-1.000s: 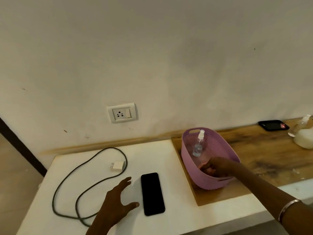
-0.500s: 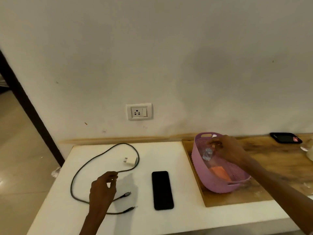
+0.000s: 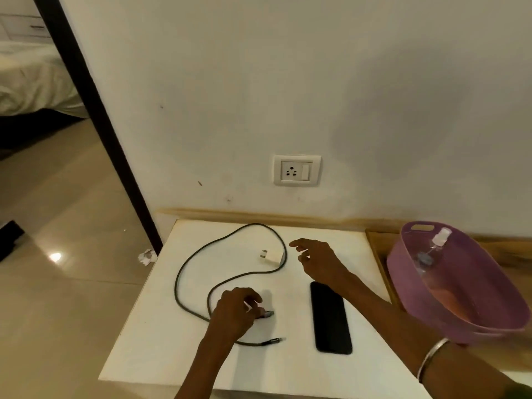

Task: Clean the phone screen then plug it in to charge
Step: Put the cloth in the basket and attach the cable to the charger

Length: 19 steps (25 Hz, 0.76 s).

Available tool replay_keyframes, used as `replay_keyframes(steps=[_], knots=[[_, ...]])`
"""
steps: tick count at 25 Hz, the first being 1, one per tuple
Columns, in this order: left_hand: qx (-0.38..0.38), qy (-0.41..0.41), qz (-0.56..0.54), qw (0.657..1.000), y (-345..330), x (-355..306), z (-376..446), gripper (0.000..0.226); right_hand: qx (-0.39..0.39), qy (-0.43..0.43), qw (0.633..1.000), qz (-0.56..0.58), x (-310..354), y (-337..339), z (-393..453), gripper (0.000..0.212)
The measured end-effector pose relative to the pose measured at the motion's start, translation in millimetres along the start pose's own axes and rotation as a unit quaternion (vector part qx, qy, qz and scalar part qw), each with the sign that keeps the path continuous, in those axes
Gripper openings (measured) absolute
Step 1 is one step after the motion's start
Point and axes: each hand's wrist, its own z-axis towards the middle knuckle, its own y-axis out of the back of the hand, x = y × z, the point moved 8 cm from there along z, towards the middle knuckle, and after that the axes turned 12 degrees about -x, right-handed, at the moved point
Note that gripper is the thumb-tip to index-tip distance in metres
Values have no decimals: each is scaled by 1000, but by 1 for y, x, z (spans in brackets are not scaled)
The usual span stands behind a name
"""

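Left hand (image 3: 236,308) pinches one plug end of the dark green charging cable (image 3: 184,266) on the white counter (image 3: 172,355), probably for charging. Right hand (image 3: 316,259) hovers open near the white adapter (image 3: 272,256). Flat black phone (image 3: 330,318) lies face-up beside it, untouched.

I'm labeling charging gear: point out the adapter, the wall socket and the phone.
adapter (image 3: 273,257): head view, its white body.
wall socket (image 3: 296,170): head view, middle of its plate.
phone (image 3: 330,317): head view, middle of its dark screen.
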Motion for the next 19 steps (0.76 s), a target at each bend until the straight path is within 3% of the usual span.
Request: replay_keyframes(steps=[4,7,10,19], knots=[[60,-23,75,995,-20,5,4,39,53,10,997,-63,10,-58,22,48],[58,-36,98,993,-24,6,9,32,75,14,993,-93,9,-84,32,58],[43,-28,86,995,-24,8,14,17,76,28,990,-117,4,-94,36,54],[2,-20,23,1000,-20,0,18,13,9,-72,996,43,3,-56,28,55]])
